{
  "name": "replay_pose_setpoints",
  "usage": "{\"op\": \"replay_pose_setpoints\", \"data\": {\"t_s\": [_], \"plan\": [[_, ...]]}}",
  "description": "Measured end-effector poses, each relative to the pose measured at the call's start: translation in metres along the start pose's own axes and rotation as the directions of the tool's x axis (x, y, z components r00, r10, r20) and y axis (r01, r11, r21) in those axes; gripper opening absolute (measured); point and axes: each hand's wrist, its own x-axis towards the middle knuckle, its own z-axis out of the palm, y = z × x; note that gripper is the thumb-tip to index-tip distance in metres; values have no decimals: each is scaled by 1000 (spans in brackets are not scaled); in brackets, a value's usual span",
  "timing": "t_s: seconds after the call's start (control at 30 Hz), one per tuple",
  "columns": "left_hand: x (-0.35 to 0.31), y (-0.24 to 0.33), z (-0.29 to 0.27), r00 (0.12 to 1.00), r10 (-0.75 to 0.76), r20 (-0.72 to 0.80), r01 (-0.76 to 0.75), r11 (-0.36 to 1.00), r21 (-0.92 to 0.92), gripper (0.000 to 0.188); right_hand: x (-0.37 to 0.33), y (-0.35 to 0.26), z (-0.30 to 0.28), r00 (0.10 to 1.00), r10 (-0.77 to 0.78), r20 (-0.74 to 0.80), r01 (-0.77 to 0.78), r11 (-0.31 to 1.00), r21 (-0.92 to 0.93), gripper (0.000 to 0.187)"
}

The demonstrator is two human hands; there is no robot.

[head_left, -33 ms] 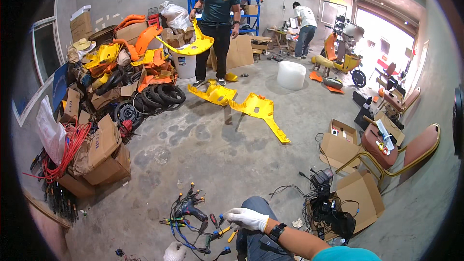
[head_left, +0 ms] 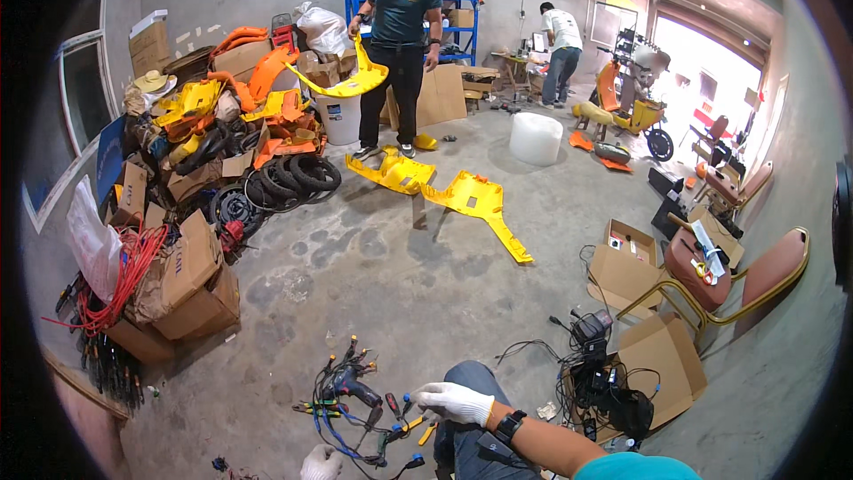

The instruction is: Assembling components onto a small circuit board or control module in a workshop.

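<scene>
My right hand [head_left: 455, 403], in a white knit glove, reaches in over my knee. Its fingers are closed together beside a small blue-tipped connector [head_left: 407, 399]; whether they grip it is unclear. At the lower edge my left hand [head_left: 322, 463], gloved too, shows only in part with its fingers curled in. What it holds, if anything, is hidden. A wiring harness [head_left: 322, 431] of black and blue cables with orange-tipped connectors lies between the hands and beyond them. Among the cables are a power drill [head_left: 357, 389], green-handled pliers [head_left: 318, 409] and a red-and-black screwdriver [head_left: 392, 404].
Yellow plastic panels [head_left: 466, 194] lie mid-floor. A standing person [head_left: 395, 13] holds another panel [head_left: 360, 83]; a second person [head_left: 562, 31] bends at a table behind. Tires [head_left: 293, 182] and cartons [head_left: 191, 276] are left. Right are black adapters [head_left: 591, 333], an open carton [head_left: 662, 364] and a chair [head_left: 769, 271].
The panel in the standing person's hand has shifted slightly to the left. My hands and the harness look unmoved.
</scene>
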Motion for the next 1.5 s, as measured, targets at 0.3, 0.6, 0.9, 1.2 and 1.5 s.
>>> {"op": "replay_pose_setpoints", "data": {"t_s": [0.3, 0.6, 0.9, 1.2, 1.5], "plan": [[4, -5, 5, 1000, 17, -11, -17, 999, -41, 19, -6, -6, 0, 999, 32, -27, -32, 999, 4, 41], [-32, 95, -17, 999, -40, 16, 34, 957, 288, 45, -42, -69, 43, 977, -212, -21, 160, 796, -583, 44], [-28, 100, -16, 994, -109, -13, 108, 955, 276, 49, -164, -260, 217, 789, -180, 588, 614, 278, -739, 18], [-35, 77, -22, 978, -210, 1, 207, 962, 178, 45, -341, -173, -121, 858, -106, 502, 489, 469, -736, 22], [-29, 59, -27, 994, -105, 8, 102, 978, 181, 41, -322, -155, -7, 898, -216, 384, 441, 424, -791, 26]]}}
